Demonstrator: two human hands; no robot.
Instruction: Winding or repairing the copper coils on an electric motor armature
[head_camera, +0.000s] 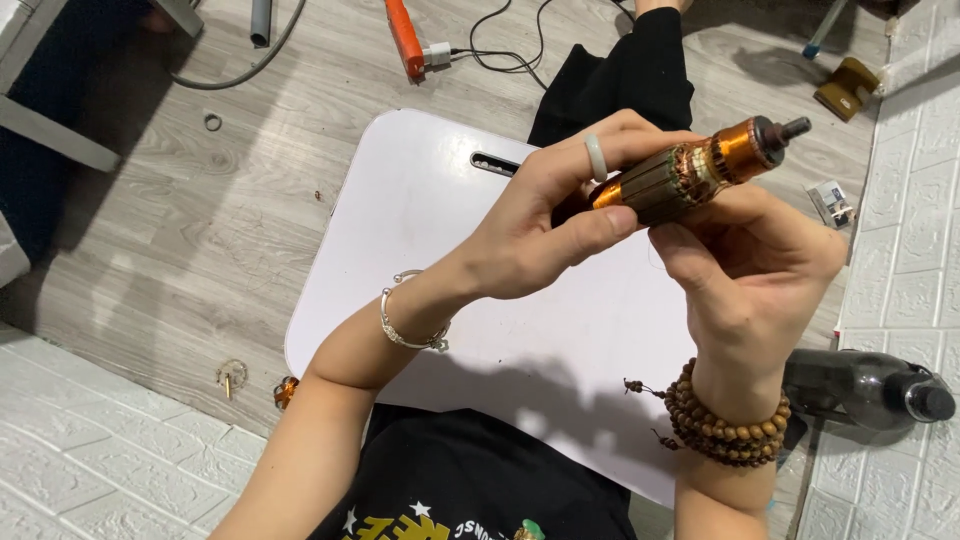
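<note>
- Head view: a person seated on a wood-look floor (250, 200) holds a motor rotor (690, 175) in 2 hands above a white lap table (420, 230).
- The left hand (545, 225), with a pale ring on 1 finger and a silver bracelet (410, 325) at the wrist, is closed around the rotor's near end, thumb pressed along its side, seemingly to keep it steady.
- The right hand (750, 265), with a wooden bead bracelet (725, 425) at the wrist, cups the rotor from below, fingers curled up against the winding; the 2 hands meet on it.
- The rotor is tilted, its copper collar and short steel shaft pointing up and right, clear of both hands, likely to keep that end open to view.
- The rotor's near end is hidden inside the left palm; what the right fingertips do cannot be made out.
- An orange tool (405, 38) with a white plug and black cord lies on the floor beyond the table, cut off by the top edge.
- A dark plastic bottle (870, 385) lies on its side at right, just beside the right wrist.
- A small brass part (232, 376) on the floor at left is too small to identify.
</note>
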